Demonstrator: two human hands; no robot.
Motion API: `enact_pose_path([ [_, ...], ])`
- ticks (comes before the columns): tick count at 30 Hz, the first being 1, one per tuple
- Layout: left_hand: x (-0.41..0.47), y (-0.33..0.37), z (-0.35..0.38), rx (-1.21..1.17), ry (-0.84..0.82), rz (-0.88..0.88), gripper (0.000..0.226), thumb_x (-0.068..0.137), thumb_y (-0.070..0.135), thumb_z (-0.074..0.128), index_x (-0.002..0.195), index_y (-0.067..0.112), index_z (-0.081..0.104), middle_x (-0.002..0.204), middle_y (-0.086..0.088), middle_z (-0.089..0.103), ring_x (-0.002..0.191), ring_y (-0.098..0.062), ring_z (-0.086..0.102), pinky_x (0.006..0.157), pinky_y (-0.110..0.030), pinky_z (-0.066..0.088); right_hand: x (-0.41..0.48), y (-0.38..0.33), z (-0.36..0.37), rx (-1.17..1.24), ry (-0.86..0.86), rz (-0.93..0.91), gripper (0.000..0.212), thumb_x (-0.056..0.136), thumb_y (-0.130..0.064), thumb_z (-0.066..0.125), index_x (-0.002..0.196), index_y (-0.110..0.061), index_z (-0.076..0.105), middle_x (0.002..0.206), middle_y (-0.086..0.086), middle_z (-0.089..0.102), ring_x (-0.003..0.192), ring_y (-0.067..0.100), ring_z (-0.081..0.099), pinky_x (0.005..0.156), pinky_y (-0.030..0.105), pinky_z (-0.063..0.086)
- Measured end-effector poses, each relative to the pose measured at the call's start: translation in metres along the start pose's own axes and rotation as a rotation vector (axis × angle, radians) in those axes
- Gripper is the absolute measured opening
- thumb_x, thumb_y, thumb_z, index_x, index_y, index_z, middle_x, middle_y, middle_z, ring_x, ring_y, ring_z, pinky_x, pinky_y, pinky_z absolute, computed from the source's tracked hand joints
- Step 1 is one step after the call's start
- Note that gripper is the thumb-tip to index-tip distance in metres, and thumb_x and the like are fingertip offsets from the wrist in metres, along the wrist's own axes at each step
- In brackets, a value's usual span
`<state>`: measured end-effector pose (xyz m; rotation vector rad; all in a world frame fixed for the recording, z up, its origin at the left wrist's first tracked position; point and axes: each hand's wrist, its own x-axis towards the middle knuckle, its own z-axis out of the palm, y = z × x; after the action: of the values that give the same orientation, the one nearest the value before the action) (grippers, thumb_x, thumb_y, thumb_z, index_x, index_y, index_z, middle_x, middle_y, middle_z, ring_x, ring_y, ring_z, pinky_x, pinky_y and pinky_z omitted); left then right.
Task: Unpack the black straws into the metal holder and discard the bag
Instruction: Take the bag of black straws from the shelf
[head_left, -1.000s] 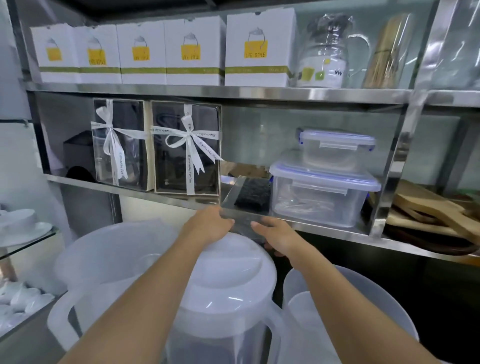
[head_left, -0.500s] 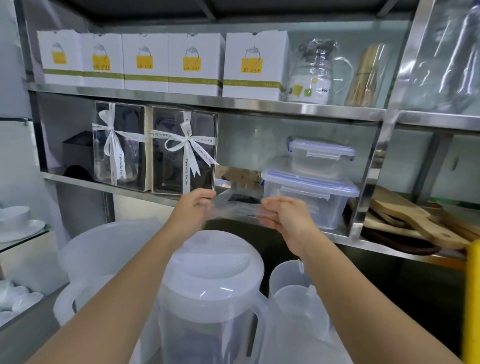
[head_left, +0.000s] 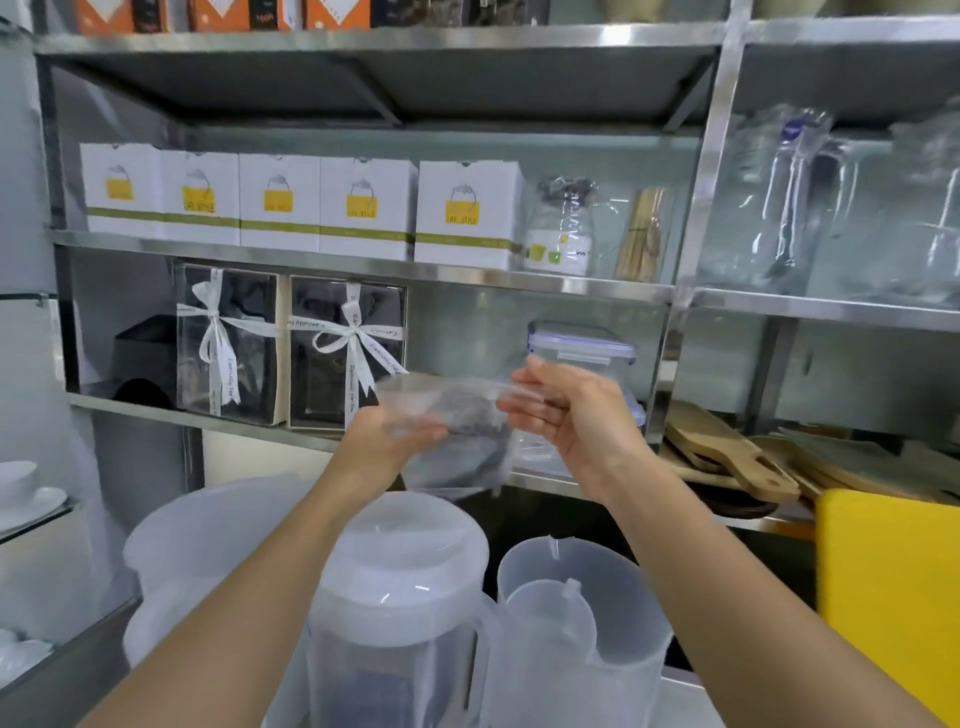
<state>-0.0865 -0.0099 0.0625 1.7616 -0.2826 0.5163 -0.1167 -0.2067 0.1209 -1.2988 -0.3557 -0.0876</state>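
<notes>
- Clear bag (head_left: 457, 441) with dark contents, presumably the black straws (head_left: 467, 415), held in mid-air between both hands, in front of the lower steel shelf (head_left: 208, 418); contents blurred
- Left hand (head_left: 387, 434) under the bag's left end, fingers curled onto the plastic
- Right hand (head_left: 566, 410) at the bag's upper right edge, palm turned in, fingers loosely extended with the film pinched at the fingertips; firmness of that pinch cannot be judged
- Stainless rack fills the far wall: white boxes (head_left: 363, 208) with yellow labels in a row on the middle shelf, two ribboned gift boxes (head_left: 291, 353) below at left, a clear lidded container (head_left: 582, 345) behind the right hand
- Wooden boards (head_left: 727, 457) lie on the lower shelf at right
- Near foreground: translucent plastic pitchers (head_left: 405, 597), one lidded; yellow panel (head_left: 888, 597) at near right
</notes>
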Motion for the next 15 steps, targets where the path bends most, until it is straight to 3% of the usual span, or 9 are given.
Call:
enact_pose_path([
  [3, -0.006, 0.022, 0.004, -0.018, 0.053, 0.060, 0.025, 0.071, 0.021, 0.074, 0.089, 0.004, 0.072, 0.086, -0.009, 0.071, 0.079, -0.020, 0.065, 0.072, -0.022, 0.051, -0.016, -0.018, -0.001, -0.034, -0.012, -0.082, 0.044, 0.088, -0.038, 0.054, 0.098, 0.004, 0.064, 0.070, 0.012, 0.066, 0.059, 0.019, 0.059, 0.059, 0.028, 0.049],
  [5, -0.014, 0.039, 0.007, -0.026, 0.063, 0.078, 0.022, 0.078, 0.012, 0.070, 0.095, -0.002, 0.070, 0.087, -0.011, 0.070, 0.072, -0.009, 0.066, 0.065, -0.012, 0.050, -0.025, -0.028, -0.005, -0.057, 0.008, -0.154, 0.044, 0.086, -0.047, 0.052, 0.091, -0.005, 0.066, 0.056, 0.001, 0.058, 0.052, 0.013, 0.046, 0.055, 0.025, 0.039],
  [7, -0.021, 0.057, 0.011, -0.021, 0.082, 0.120, 0.020, 0.079, 0.010, 0.068, 0.097, 0.000, 0.070, 0.086, -0.004, 0.070, 0.067, 0.005, 0.064, 0.064, -0.007, 0.047, -0.036, -0.035, -0.009, -0.074, 0.005, -0.225, 0.038, 0.081, -0.051, 0.052, 0.089, -0.017, 0.066, 0.058, -0.007, 0.052, 0.055, 0.010, 0.041, 0.059, 0.025, 0.034],
  [10, -0.034, 0.089, 0.015, -0.020, 0.137, 0.188, 0.010, 0.079, 0.008, 0.067, 0.088, 0.007, 0.072, 0.076, 0.010, 0.068, 0.065, 0.013, 0.059, 0.069, -0.005, 0.044, -0.053, -0.045, -0.018, -0.164, -0.028, -0.254, 0.042, 0.072, -0.045, 0.052, 0.109, -0.026, 0.060, 0.087, -0.011, 0.055, 0.079, 0.004, 0.052, 0.074, 0.022, 0.039],
  [12, -0.045, 0.108, 0.019, -0.045, 0.146, 0.201, 0.011, 0.079, 0.009, 0.068, 0.076, 0.019, 0.072, 0.066, 0.017, 0.069, 0.069, 0.008, 0.061, 0.076, -0.012, 0.047, -0.067, -0.051, -0.025, -0.219, -0.085, -0.249, 0.050, 0.069, -0.034, 0.061, 0.118, -0.026, 0.054, 0.103, -0.006, 0.053, 0.091, 0.001, 0.055, 0.075, 0.011, 0.045],
  [15, -0.064, 0.130, 0.027, -0.028, 0.126, 0.224, 0.021, 0.078, 0.011, 0.070, 0.067, 0.029, 0.069, 0.061, 0.021, 0.069, 0.068, 0.003, 0.062, 0.082, -0.024, 0.048, -0.091, -0.056, -0.032, -0.272, -0.069, -0.264, 0.043, 0.072, -0.015, 0.074, 0.111, -0.021, 0.057, 0.100, 0.000, 0.062, 0.084, -0.001, 0.063, 0.070, 0.007, 0.049],
])
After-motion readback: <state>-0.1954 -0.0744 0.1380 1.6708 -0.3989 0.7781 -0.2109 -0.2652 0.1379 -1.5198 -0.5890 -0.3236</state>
